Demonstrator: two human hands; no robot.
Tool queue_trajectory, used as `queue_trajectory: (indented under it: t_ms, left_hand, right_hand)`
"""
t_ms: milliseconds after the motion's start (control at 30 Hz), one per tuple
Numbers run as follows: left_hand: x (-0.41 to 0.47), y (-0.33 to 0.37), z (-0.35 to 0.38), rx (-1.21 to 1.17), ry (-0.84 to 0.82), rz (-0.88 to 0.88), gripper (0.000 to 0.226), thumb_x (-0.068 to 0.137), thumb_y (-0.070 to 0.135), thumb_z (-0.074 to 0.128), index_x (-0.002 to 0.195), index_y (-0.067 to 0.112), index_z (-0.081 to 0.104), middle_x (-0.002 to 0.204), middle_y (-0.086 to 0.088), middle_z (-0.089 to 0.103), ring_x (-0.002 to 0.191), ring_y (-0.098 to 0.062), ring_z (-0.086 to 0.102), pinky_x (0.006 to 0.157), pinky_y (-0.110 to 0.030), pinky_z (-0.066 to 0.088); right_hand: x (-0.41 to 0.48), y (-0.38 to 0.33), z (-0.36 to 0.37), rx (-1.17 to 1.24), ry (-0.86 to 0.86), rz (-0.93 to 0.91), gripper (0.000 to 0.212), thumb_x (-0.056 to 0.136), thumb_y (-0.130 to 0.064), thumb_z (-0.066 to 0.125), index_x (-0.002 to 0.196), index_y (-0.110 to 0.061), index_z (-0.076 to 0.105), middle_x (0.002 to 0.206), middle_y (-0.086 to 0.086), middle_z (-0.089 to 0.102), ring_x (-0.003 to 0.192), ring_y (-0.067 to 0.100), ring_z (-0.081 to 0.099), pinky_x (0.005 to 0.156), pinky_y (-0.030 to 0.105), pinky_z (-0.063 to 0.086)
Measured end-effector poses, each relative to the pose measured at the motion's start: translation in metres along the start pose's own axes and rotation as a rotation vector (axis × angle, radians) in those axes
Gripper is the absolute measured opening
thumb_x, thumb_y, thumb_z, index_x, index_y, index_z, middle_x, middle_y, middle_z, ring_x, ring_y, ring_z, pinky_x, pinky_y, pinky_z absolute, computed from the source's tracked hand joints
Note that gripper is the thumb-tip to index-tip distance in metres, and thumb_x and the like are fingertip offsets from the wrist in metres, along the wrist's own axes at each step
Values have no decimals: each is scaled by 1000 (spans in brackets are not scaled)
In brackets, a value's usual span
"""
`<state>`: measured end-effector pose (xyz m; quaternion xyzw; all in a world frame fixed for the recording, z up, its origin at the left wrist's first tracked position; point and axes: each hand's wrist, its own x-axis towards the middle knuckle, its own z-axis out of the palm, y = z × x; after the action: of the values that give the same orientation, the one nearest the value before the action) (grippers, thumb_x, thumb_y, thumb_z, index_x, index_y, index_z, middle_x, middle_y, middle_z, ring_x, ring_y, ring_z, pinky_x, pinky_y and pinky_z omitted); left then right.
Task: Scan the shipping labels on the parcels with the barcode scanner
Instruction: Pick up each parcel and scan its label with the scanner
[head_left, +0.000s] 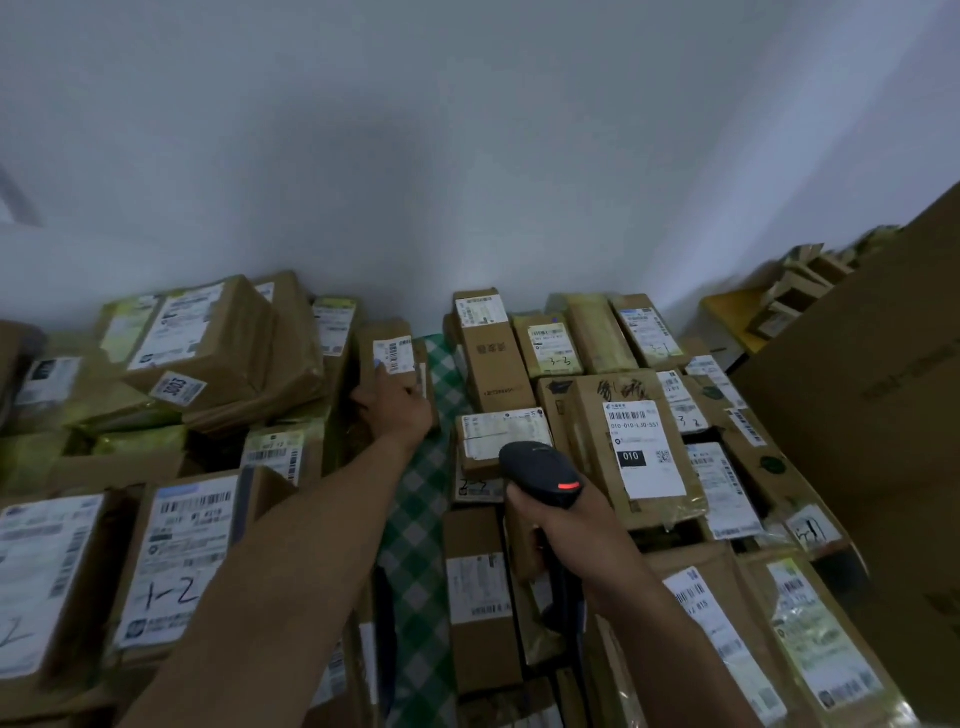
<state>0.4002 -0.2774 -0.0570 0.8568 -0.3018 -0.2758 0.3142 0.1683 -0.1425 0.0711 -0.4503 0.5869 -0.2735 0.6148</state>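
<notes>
Many brown cardboard parcels with white shipping labels cover the surface in two heaps. My left hand (396, 408) reaches far forward and grips a small brown parcel (387, 332) at the back centre; its white label (393, 355) faces up and my thumb touches the label's edge. My right hand (556, 525) is closed on the handle of a black barcode scanner (540, 470) with a red light on top. The scanner's head points forward, over a small labelled parcel (501, 431).
A green-and-white checked cloth (423, 519) shows in the gap between the left heap (182, 545) and the right heap (644, 447). A large plain carton (872, 395) rises at the right. A white wall stands behind, and a yellow item (732, 312) sits at the far right.
</notes>
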Motion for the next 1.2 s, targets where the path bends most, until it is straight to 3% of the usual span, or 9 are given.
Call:
queue_trajectory:
  t_ms: [167,300,467,567,667,800,900,1033,1200]
  left_hand:
    - [-85,21,-44,-232,12,101,77,99,35,63,162,35,20,161,-14,16,141,-40,37,116,-50,36]
    - [-171,9,-87,-451,10,229,69,99,33,65,159,38,31,160,-3,35,142,-23,40,107,-32,36]
    - [-251,-28,-127,-757,-169,145,55,95,32,72,144,45,52,143,8,60,127,-16,59,108,-47,51]
    - [-283,-48,-141,-676,-211,196,71,89,29,79,150,43,45,144,8,57,128,-13,59,106,-44,52]
    - [-307,-62,-154,-649,-261,223,90,80,22,87,154,38,39,140,11,58,125,-8,59,99,-35,56]
    - [-319,-84,-161,-523,-264,298,89,73,13,93,147,33,48,138,14,60,119,8,57,91,-22,56]
    - [-324,-93,-163,-481,-282,358,88,71,18,94,143,37,48,136,20,59,126,6,53,94,-22,53]
    - [-333,-92,-159,-446,-321,463,89,70,15,92,141,44,46,131,30,59,129,5,51,102,-23,50]
    - [-341,-90,-148,-472,-322,469,95,55,69,89,139,56,48,159,18,37,148,-1,31,115,-36,36]
  right_hand:
    - [-12,-6,-4,95,-7,-23,16,92,-26,78,107,-26,72,77,6,70,62,8,63,58,23,52]
    - [-30,-8,-9,175,-2,-62,24,92,-25,79,113,-25,70,79,-4,73,70,14,66,60,26,53]
    - [-65,-5,-11,246,49,-149,32,90,-27,81,117,-33,65,90,-10,76,89,17,75,74,32,60]
    - [-90,0,-12,256,58,-202,37,91,-28,79,122,-33,61,106,-11,72,96,7,70,63,19,57]
    - [-110,4,-17,305,35,-238,37,94,-23,75,122,-34,53,105,-17,64,82,-9,62,52,5,47]
    - [-124,17,-16,359,51,-227,44,92,-29,77,130,-34,55,108,-10,73,92,7,73,71,23,58]
    - [-130,27,-14,418,97,-204,53,89,-35,79,137,-35,56,115,-7,75,104,16,73,90,40,60]
    - [-137,34,-14,408,106,-222,54,86,-32,83,134,-31,59,103,-16,76,94,2,72,75,22,56]
    - [-135,42,-14,358,152,-198,55,80,-16,88,129,-18,65,102,-6,79,90,6,76,70,21,56]
